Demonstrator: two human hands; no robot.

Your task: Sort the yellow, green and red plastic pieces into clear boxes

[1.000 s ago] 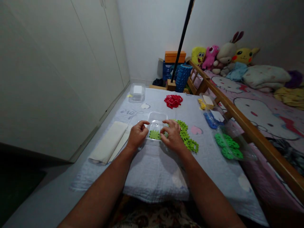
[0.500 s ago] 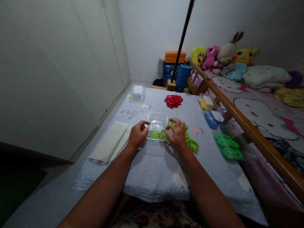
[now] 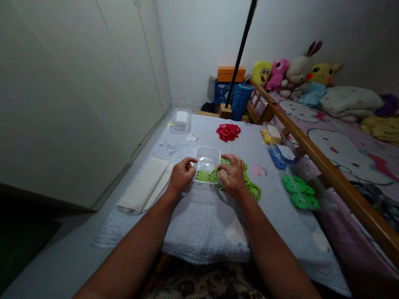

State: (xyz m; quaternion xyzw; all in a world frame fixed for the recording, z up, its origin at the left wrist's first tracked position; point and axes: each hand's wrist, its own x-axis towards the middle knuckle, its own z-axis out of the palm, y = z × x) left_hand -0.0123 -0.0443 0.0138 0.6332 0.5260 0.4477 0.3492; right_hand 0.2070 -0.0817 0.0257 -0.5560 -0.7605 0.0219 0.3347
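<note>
A clear plastic container (image 3: 208, 149) stands in the middle of the cloth-covered table. Lime-green toy pieces (image 3: 203, 176) with notched edges lie at its near end. My left hand (image 3: 183, 176) has its fingers curled, thumb and index at the container's left rim. On the opposite side my right hand (image 3: 232, 176) is curled likewise, its fingertips at the right rim. Beside and partly under my right hand spreads a pile of the same lime-green pieces (image 3: 254, 190); my hand hides part of it.
Further back lies a heap of red pieces (image 3: 228, 132). A lidded clear box (image 3: 181, 120) stands at the far left, folded cream cloth (image 3: 144, 185) nearer. Along the right edge sit packs of yellow (image 3: 266, 136), blue (image 3: 279, 158) and green pieces (image 3: 299, 191), beside a wooden bed rail (image 3: 311, 160).
Hardly anything differs. The view has shifted very slightly; both hands stay at the container's sides and the pieces lie as before.
</note>
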